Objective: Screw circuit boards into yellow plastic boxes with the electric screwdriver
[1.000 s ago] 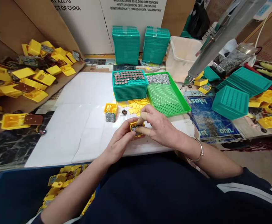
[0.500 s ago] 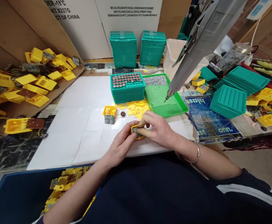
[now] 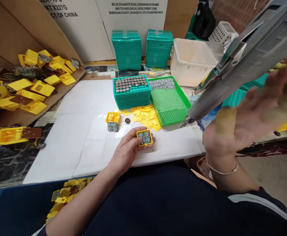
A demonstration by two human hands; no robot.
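Observation:
My left hand (image 3: 127, 149) holds a small yellow plastic case (image 3: 151, 141) at the front of the white work surface. Its thumb presses on the grey-green circuit board (image 3: 145, 137) set inside the case, open side up. My right hand (image 3: 241, 121), smeared by motion, is raised beside the hanging electric screwdriver (image 3: 214, 88). Its thumb stands apart from the stretched fingers, with nothing visible held. The screwdriver's bit points down near the green tray (image 3: 174, 113). Another yellow case (image 3: 113, 117) with a board leaning on its front stands behind my left hand, near a small round black part (image 3: 127, 120).
Loose yellow plates (image 3: 145, 116) lie beside a teal tray stack (image 3: 132, 96) topped with round metal discs. Small screws (image 3: 163, 84) fill the green tray's far end. Yellow cases (image 3: 42, 88) pile in a cardboard box at left; a blue bin (image 3: 17, 203) sits below the table edge.
My right hand has let go of the yellow case and swung right and up to the screwdriver. The left hand keeps the case, its board now exposed. The view has shifted slightly.

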